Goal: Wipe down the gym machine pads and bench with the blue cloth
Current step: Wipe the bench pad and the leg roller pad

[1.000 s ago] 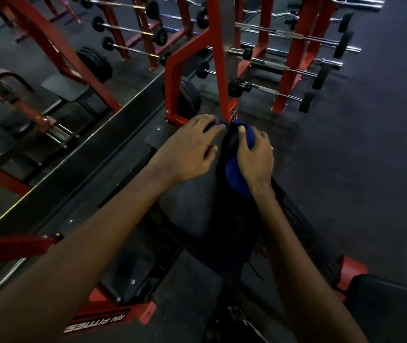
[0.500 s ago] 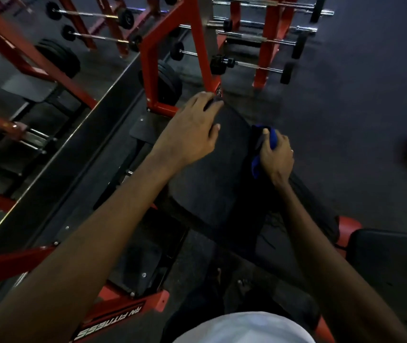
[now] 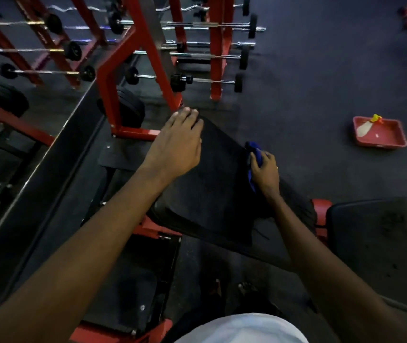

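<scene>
The right hand (image 3: 265, 173) has its grip closed on the blue cloth (image 3: 256, 154), which has slid from the top of the pad (image 3: 209, 184) down to its right edge. The left hand (image 3: 176, 147), its grip open, steadies the pad's top. The wiping has likely moved on to the pad's side.

Dim, murky shadows, soft blur, wide-angle warping

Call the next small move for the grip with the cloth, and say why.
Probably slide the right grip with the blue cloth down the right edge of the sloped black pad, toward its near end. The cloth sits bunched against that edge partway along, with more of the edge below it. The left grip rests flat on the top corner, seemingly steadying the pad.
</scene>
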Demonstrator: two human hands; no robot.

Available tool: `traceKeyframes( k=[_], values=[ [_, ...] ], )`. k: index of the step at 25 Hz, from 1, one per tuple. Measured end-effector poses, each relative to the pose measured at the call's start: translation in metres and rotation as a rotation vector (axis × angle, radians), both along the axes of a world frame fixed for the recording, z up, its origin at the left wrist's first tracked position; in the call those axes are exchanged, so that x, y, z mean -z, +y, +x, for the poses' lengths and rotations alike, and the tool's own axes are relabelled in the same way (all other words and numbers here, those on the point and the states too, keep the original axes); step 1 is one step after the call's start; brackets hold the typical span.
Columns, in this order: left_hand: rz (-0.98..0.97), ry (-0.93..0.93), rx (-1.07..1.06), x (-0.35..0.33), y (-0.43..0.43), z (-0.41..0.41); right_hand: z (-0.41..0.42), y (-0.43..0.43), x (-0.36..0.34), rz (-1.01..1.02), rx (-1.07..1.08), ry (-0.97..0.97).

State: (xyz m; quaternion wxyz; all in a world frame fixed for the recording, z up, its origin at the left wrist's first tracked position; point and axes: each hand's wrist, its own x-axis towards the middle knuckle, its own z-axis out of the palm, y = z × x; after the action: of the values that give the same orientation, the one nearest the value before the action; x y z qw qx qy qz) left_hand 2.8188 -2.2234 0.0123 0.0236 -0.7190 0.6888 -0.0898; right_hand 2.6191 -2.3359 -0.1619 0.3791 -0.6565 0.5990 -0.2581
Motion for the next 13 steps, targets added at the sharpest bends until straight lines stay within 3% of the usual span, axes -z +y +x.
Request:
traceKeyframes(
  k=[2, 5, 9, 13],
  values=[
    [0.112, -0.121, 0.087, -0.004, -0.006, -0.002, 0.000, 0.001, -0.001, 0.053, 0.045, 0.017],
    [0.223, -0.246, 0.160, -0.007, -0.021, 0.000, 0.020, 0.030, -0.035, -0.043, 0.020, -0.064],
    [0.230, -0.266, 0.171, -0.002, -0.027, -0.003, 0.011, 0.126, -0.053, -0.158, -0.157, -0.112],
    [0.208, -0.213, 0.163, 0.001, -0.029, -0.003, 0.007, 0.112, -0.025, -0.141, -0.039, -0.118]
  ],
)
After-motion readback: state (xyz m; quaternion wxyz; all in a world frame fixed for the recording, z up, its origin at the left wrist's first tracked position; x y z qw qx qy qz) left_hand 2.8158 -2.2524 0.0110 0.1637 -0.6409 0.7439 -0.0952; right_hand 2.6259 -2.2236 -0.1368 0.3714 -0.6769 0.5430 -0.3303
